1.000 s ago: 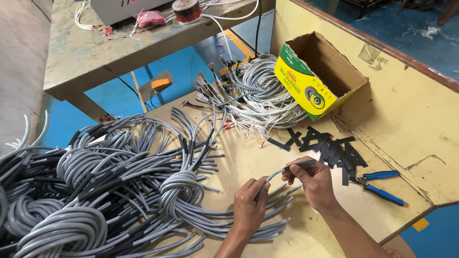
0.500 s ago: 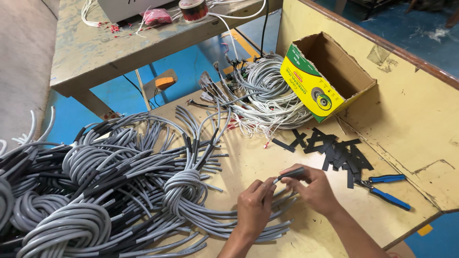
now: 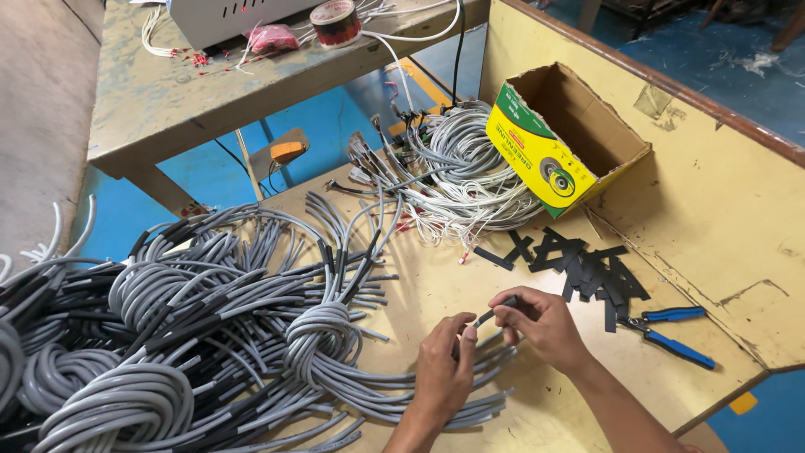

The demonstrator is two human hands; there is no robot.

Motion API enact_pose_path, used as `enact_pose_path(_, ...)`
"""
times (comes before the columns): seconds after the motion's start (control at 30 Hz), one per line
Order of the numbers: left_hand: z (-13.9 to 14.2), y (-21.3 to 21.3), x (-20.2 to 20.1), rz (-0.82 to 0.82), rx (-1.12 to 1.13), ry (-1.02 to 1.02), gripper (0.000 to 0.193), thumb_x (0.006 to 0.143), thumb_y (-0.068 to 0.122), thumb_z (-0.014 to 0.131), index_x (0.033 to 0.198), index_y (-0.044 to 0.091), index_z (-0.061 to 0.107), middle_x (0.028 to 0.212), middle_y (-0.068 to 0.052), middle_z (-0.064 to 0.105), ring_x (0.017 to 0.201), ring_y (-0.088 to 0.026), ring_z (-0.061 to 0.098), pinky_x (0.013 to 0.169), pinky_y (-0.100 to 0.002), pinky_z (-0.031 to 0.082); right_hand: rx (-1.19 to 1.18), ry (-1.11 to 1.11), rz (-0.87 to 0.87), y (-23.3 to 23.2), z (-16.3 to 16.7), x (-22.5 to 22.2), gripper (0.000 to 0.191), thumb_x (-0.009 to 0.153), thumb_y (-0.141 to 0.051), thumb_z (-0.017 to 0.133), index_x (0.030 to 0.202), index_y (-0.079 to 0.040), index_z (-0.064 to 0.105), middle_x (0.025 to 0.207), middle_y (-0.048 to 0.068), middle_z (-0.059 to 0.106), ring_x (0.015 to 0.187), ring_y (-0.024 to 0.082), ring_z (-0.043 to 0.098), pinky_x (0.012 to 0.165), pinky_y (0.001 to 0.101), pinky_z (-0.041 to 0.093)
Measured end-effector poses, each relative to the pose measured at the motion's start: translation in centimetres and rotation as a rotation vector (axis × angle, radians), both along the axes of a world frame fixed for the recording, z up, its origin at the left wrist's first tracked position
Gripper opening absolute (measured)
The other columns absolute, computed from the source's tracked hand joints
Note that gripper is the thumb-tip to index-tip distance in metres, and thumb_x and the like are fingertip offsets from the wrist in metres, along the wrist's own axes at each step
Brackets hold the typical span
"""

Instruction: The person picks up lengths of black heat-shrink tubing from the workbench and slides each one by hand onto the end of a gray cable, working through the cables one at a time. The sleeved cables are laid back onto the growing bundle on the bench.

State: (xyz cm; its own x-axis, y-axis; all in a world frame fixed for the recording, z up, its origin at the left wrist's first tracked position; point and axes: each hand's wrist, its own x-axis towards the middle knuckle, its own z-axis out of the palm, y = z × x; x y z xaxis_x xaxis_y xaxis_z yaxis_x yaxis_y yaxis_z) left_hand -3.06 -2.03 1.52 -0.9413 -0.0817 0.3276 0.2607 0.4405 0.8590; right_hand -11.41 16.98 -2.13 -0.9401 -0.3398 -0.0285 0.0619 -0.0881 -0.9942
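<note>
My left hand (image 3: 442, 369) pinches the end of a grey cable (image 3: 394, 394) that lies on the yellow table (image 3: 470, 285). Just to its right, my right hand (image 3: 541, 323) holds a short black sleeve (image 3: 496, 312) at the cable's tip, fingers closed on it. The two hands almost touch above the loose cable ends. A scatter of black sleeve pieces (image 3: 579, 264) lies beyond my right hand. A knotted bundle of grey cables (image 3: 323, 335) sits left of my left hand.
Large coils of grey cable with black sleeves (image 3: 126, 335) fill the left. White wire bundles (image 3: 457, 180) and an open yellow-green cardboard box (image 3: 558, 138) sit at the back. Blue-handled pliers (image 3: 675, 335) lie on the right. A workbench (image 3: 193, 92) with a tape roll (image 3: 335, 21) stands behind.
Both hands have come closer together on the cable end, the right hand lowering the black sleeve to the tip. The view has shifted slightly.
</note>
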Motion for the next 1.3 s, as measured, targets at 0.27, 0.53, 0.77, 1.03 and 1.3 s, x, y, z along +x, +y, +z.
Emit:
enact_pose_path(0.27,-0.5,0.0,0.3,-0.008,0.052,-0.09,0.028,0.1,0.016,0.058,0.124,0.002,0.062,0.083,-0.016,0.071,0.065,-0.024,0.072,0.059,-0.037,0.054,0.063,-0.105,0.166,-1.2,0.3,1.2,0.015,0.09,-0.012,0.074,0.102,-0.002,0.077,0.072,0.004,0.072,0.057,0.008,0.065,0.053,0.0243,0.053)
enact_pose_path(0.53,-1.0,-0.1,0.3,0.007,-0.029,0.183,0.025,0.107,0.015,0.053,0.123,-0.001,0.062,0.105,-0.02,0.072,0.082,-0.035,0.071,0.071,-0.04,0.056,0.043,-0.058,0.189,-1.2,0.0,1.2,0.016,0.093,-0.012,0.074,0.104,-0.002,0.073,0.074,0.002,0.073,0.061,0.007,0.064,0.055,0.0244,0.054)
enact_pose_path(0.77,-0.4,-0.1,0.3,-0.02,-0.012,-0.063,0.026,0.1,0.017,0.059,0.122,0.004,0.066,0.085,-0.017,0.071,0.068,-0.032,0.07,0.062,-0.042,0.052,-0.004,0.003,0.075,-0.4,-0.6,0.9,0.023,0.089,-0.012,0.068,0.111,-0.006,0.072,0.077,0.002,0.073,0.058,0.007,0.063,0.053,0.0229,0.052)
enact_pose_path(1.03,0.5,-1.2,-0.2,-0.075,-0.208,0.011,0.014,0.097,0.017,0.067,0.105,0.007,0.071,0.084,-0.015,0.07,0.072,-0.037,0.068,0.062,-0.045,0.051,-0.117,0.105,-0.136,0.0,-1.2,0.1,0.018,0.095,-0.011,0.067,0.103,0.003,0.075,0.075,0.008,0.07,0.058,0.011,0.061,0.052,0.0242,0.05)
enact_pose_path(1.3,4.9,-9.1,0.7,-0.186,-0.453,-0.404,0.022,0.092,0.028,0.066,0.095,0.008,0.074,0.086,-0.015,0.073,0.082,-0.037,0.07,0.073,-0.046,0.054,-0.323,0.076,-0.285,0.8,0.0,-0.4,0.02,0.101,-0.014,0.064,0.109,0.003,0.072,0.084,0.011,0.071,0.063,0.014,0.063,0.054,0.0273,0.049)
